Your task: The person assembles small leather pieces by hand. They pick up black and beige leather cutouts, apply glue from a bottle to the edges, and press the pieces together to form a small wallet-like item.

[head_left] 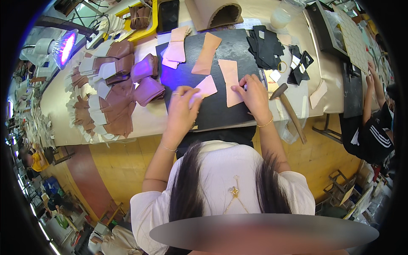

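Observation:
My left hand is closed on a small pale pink leather piece, tilted above the black work board. At the right, my right hand has its fingers curled together by the edge of a longer pale leather piece lying flat. Something small and whitish shows at its fingertips, too small to name. Another waisted leather piece lies farther back on the board. Beside it, at the board's far left corner, sits a stack of pale leather pieces.
Fanned bundles of brown leather pieces cover the table's left. On the right lie black leather pieces and a wooden-handled hammer. A phone, a yellow tray and a lit lamp stand at the back. Another person works at right.

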Available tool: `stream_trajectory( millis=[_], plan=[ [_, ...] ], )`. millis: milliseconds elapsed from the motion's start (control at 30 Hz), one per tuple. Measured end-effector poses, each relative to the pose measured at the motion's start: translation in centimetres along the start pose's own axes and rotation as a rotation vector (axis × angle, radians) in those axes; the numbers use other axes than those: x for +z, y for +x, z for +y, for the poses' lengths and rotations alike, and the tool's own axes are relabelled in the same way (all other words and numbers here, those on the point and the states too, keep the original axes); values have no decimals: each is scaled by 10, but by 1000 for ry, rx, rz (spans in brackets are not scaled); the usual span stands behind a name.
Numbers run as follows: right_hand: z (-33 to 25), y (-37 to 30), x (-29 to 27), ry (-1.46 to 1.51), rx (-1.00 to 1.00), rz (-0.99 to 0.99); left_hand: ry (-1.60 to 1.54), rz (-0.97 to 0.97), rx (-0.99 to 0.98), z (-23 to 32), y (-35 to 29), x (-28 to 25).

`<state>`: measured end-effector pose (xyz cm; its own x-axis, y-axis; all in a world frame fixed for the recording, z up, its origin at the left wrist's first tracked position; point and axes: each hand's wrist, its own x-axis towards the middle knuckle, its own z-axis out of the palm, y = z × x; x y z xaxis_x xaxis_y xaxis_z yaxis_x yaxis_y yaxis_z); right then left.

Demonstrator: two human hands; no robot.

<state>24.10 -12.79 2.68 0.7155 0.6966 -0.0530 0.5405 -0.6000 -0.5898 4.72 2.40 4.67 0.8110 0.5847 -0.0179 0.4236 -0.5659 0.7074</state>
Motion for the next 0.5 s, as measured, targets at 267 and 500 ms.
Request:
stream_trajectory(
  millis=[267,500],
  plan=[
    [-2,-8,-20,604,192,-273,-1108,-180,-322,34,9,47],
    [-8,-17,-20,462,6,-127,-1113,-182,-369,23,20,35]
  ],
)
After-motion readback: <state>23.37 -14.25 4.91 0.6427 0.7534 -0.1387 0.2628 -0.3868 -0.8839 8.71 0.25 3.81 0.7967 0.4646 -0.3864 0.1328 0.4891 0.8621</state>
